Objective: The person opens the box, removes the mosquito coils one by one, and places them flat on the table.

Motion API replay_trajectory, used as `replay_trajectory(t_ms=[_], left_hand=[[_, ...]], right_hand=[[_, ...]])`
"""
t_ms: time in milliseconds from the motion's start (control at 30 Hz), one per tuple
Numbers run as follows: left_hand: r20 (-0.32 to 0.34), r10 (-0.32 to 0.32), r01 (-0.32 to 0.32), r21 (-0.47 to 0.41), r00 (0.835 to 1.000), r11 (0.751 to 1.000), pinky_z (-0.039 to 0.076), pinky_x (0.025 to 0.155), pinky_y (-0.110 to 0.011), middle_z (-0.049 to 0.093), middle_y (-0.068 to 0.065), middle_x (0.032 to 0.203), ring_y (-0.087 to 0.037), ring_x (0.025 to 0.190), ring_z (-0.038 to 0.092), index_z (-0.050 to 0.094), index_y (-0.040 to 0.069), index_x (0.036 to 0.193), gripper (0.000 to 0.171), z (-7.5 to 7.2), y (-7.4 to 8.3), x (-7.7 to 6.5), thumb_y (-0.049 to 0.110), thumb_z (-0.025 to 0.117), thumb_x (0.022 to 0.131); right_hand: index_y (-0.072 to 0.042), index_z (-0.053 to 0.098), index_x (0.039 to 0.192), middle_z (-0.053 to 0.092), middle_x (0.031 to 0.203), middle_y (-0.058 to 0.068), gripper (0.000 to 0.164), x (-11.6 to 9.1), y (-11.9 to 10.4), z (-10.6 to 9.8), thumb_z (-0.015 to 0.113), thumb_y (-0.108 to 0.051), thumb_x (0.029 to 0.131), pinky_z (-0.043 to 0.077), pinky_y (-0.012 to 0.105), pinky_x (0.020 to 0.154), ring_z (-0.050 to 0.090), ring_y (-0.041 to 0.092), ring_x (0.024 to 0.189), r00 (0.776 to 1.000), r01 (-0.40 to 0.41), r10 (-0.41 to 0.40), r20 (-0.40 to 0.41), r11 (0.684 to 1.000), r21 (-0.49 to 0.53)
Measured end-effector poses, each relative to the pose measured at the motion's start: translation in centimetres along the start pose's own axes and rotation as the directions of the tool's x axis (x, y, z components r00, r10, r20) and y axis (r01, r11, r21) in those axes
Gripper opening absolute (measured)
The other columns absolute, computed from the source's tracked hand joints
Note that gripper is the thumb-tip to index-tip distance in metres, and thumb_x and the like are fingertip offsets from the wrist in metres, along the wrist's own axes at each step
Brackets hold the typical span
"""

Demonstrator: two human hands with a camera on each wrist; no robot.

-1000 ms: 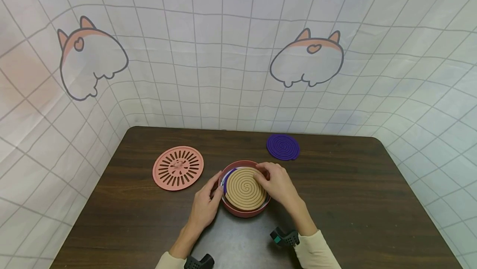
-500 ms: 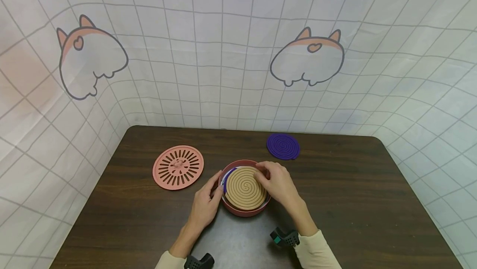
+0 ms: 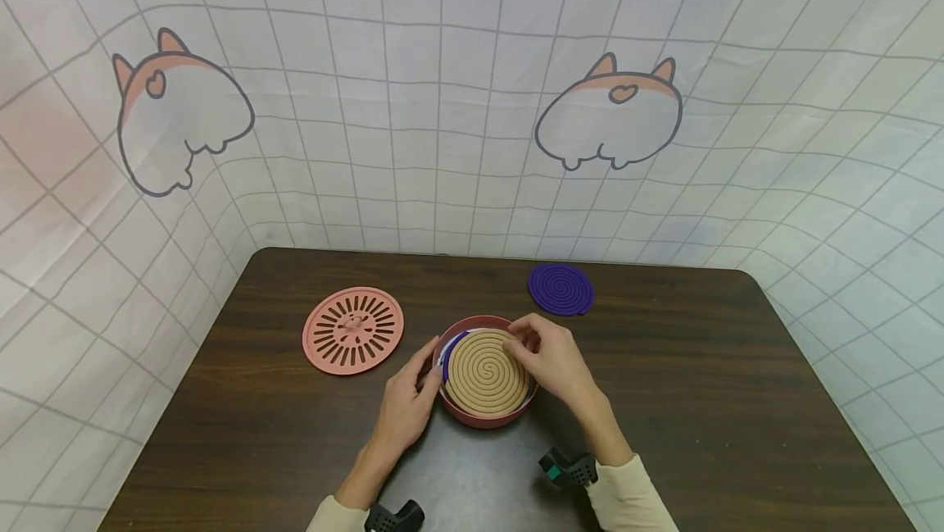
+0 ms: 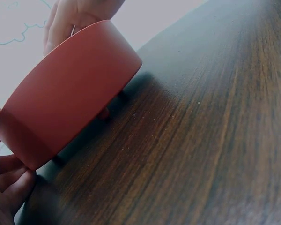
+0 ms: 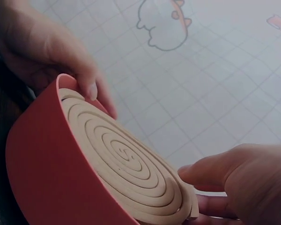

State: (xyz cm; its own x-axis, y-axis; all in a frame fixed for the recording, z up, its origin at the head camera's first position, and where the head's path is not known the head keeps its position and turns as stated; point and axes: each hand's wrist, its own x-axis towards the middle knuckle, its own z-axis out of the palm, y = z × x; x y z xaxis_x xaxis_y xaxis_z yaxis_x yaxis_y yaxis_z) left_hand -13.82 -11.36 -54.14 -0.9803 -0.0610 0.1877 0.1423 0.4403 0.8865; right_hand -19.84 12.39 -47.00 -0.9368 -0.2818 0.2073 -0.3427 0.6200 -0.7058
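Pink slotted disc (image 3: 352, 331) flat on the desk (image 3: 708, 384), far L. Next, L hand (image 3: 407, 407) grips the red bowl (image 3: 479, 423) by its L rim. In bowl: tan coil (image 3: 487, 374), nearly filling it, w/ purple edge (image 3: 451, 354) showing at L. R hand (image 3: 555, 358) pinches coil's R edge. Purple coil (image 3: 560, 289) lies behind, twd back. Vs. a sec ago: R hand's a touch farther R; L hand same.

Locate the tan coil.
In the head view, the tan coil sits in the mouth of the red bowl, lower centre, between the left hand and the right hand pinching its edge.
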Motion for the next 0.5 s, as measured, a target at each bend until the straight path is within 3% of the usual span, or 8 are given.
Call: replay_trajectory(t_ms=[500], left_hand=[[0.005, -0.006, 0.006, 0.006, 1.0, 1.0, 0.05, 0.105, -0.044, 0.057, 0.0, 0.146, -0.018, 0.13, 0.058, 0.052, 0.023, 0.147, 0.045, 0.0, 0.0, 0.1, 0.023, 0.055, 0.103]], right_hand=[[-0.01, 0.068, 0.111, 0.068, 0.088, 0.003, 0.026, 0.0, 0.8, -1.1, 0.077, -0.02, 0.088, 0.049, 0.021, 0.061, 0.059, 0.01, 0.073, 0.987, -0.018, -0.006, 0.162, 0.989, 0.147]])
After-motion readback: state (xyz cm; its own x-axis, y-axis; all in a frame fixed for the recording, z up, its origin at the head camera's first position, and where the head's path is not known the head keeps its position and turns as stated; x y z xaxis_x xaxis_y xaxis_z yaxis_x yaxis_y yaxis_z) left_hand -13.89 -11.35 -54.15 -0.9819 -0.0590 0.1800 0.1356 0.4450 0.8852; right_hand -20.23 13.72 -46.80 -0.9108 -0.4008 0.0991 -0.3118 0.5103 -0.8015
